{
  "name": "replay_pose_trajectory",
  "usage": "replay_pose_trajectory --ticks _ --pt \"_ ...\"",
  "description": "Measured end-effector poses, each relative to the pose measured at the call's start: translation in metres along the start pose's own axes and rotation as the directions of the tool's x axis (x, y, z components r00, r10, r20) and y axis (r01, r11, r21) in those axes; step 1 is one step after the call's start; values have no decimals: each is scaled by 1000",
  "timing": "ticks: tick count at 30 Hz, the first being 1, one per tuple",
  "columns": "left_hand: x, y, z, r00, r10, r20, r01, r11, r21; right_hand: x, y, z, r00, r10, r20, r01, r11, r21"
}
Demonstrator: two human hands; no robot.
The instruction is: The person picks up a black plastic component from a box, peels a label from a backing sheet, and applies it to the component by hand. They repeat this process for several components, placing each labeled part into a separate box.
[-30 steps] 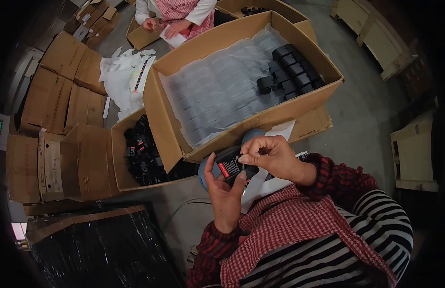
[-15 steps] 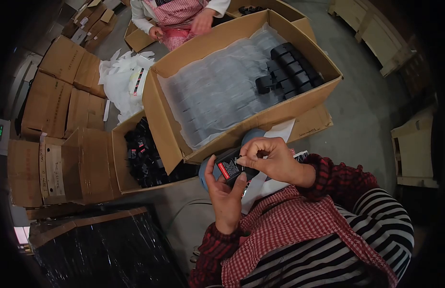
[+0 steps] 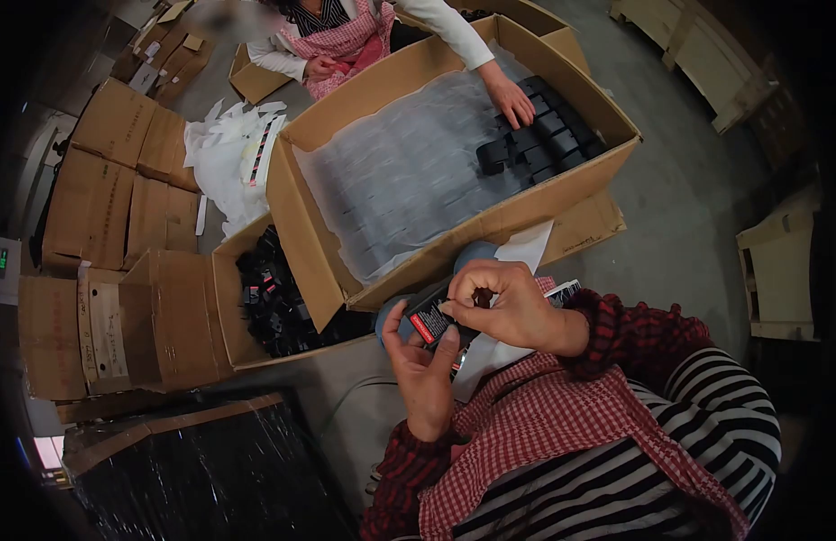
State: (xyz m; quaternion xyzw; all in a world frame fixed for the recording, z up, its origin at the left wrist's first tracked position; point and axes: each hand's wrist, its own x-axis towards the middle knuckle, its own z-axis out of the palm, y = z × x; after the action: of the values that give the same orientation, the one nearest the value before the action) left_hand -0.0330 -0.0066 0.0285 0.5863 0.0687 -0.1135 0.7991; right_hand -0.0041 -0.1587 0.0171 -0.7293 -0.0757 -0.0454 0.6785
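Part [image 3: 424, 297], black, between left hand [image 3: 425, 379] and right hand [image 3: 519, 311].
Left fingers clamp its sides; right fingertips meet together at its label [image 3: 428, 322].

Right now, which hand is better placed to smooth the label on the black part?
Probably the right hand: its thumb and finger pinch together by the edge of the red-and-black label, while the left hand holds the black part.

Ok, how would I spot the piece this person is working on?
Find the large open carton. Just below its near side, the left hand cradles a small black piece while the right hand pinches at its edge. It has a red-and-black label and, unlike the black pieces heaped in the carton at left, is held.
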Motion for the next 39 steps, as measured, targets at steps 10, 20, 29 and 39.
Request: replay_pose_trajectory --ticks 10,20,29,39 --pt "1 -11 -5 993 117 -23 -117 993 23 4 -3 1 1000 -4 17 7 991 -132" --pt "9 -14 -2 988 76 -135 -86 994 -65 17 41 -9 994 67 86 -74 994 75" --pt "47 -54 -83 958 15 -286 11 996 90 48 105 -12 947 -34 318 71 992 -105" --pt "128 18 -250 739 114 -664 -262 957 -127 174 245 -153 996 1 88 84 316 -945"
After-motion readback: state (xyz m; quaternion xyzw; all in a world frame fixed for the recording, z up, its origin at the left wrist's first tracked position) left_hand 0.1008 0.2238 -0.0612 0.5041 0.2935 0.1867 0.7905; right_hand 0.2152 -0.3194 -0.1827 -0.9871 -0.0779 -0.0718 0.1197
